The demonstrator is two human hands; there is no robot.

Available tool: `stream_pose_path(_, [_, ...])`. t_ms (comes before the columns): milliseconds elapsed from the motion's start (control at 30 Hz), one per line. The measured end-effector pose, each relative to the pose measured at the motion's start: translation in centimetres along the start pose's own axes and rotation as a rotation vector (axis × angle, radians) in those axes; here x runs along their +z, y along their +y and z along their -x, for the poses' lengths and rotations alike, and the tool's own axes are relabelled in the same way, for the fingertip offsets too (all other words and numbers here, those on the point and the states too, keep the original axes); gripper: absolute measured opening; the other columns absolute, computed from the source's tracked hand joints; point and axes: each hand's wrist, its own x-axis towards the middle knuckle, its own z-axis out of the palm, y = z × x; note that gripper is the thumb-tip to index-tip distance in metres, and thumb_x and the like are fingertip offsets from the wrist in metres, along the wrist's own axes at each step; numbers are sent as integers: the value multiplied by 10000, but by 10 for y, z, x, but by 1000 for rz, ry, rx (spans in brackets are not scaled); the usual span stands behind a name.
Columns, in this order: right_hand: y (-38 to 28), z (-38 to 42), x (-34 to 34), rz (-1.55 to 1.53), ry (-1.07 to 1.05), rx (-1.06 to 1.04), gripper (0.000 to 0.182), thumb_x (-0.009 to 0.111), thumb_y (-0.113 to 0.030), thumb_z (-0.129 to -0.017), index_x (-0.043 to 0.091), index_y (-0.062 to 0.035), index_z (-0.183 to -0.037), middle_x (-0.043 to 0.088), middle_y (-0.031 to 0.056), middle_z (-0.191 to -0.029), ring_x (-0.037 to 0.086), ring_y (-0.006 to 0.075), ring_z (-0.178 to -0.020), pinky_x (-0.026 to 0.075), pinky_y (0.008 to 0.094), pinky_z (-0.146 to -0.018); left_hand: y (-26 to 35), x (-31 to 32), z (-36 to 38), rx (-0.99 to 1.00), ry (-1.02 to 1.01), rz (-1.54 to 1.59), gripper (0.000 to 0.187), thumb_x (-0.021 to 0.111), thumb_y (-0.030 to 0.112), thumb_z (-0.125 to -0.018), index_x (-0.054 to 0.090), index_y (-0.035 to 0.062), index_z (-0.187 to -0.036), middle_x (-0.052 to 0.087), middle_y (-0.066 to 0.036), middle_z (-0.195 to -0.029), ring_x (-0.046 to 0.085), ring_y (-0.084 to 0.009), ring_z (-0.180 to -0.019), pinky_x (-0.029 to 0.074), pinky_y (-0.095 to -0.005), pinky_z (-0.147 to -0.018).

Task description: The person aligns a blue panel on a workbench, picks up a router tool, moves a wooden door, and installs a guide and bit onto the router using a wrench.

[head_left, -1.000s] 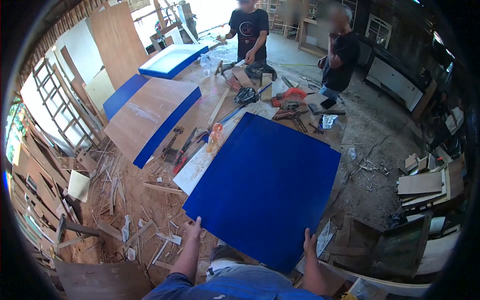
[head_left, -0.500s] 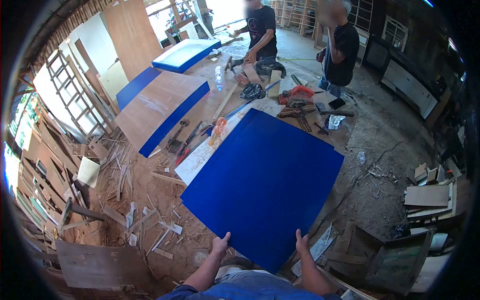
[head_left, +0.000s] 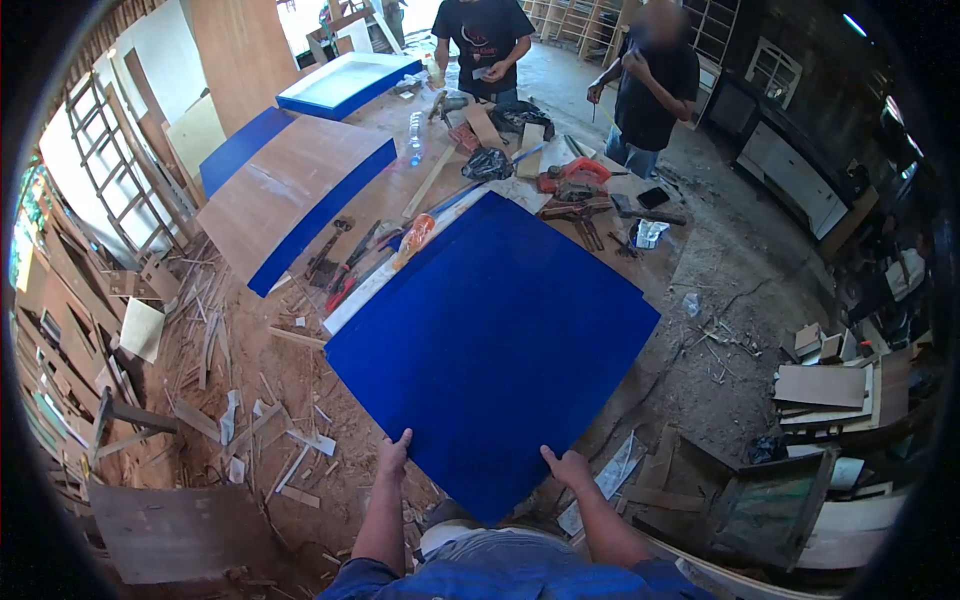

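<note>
Blue panel (head_left: 490, 350) spans the near end of the desk (head_left: 388, 203), one corner towards the person's body. The left hand (head_left: 393, 458) and right hand (head_left: 568, 468) each pinch a near edge, thumbs on top; an orange bottle (head_left: 414, 240) lies beside its far-left edge

- Big blue board (head_left: 490, 340), middle: smooth.
- Brown board (head_left: 300, 175), 10 o'clock: bare wood top, smooth blue side.
- Bottle (head_left: 415, 140), 11 o'clock: see-through plastic.
- Black bag (head_left: 487, 164), 12 o'clock: shiny, crinkly plastic.
- Ground (head_left: 735, 290), 3 o'clock: rough, dusty.
</note>
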Motion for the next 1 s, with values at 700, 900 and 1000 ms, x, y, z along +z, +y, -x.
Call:
stream_pose_path(700, [44, -95, -73, -640, 164, 27, 596, 790, -517, -912, 709, 36, -1120, 724, 136, -1079, 683, 241, -913, 538, 430, -770, -7, 9, 7, 88, 166, -141, 517, 758, 416, -970, 691, -60, -1162, 740, -153, -1097, 718, -259, -950, 569, -408, -828])
stream_pose_path(900, [58, -115, -112, -625, -54, -169, 595, 840, -523, -866, 736, 49, -994, 719, 83, -941, 656, 192, -849, 516, 406, -740, -25, 54, 20, 109, 444, -33, 556, 709, 444, -999, 666, -70, -1208, 722, -178, -1158, 699, -287, -1030, 549, -417, -919])
stream_pose_path(1000, [67, -122, -119, -612, -128, -244, 642, 833, -585, -838, 722, 47, -858, 691, 85, -808, 632, 211, -752, 500, 431, -696, -30, 71, 17, 214, 583, -128, 583, 666, 438, -1025, 616, -71, -1304, 683, -211, -1268, 684, -315, -1096, 546, -427, -943])
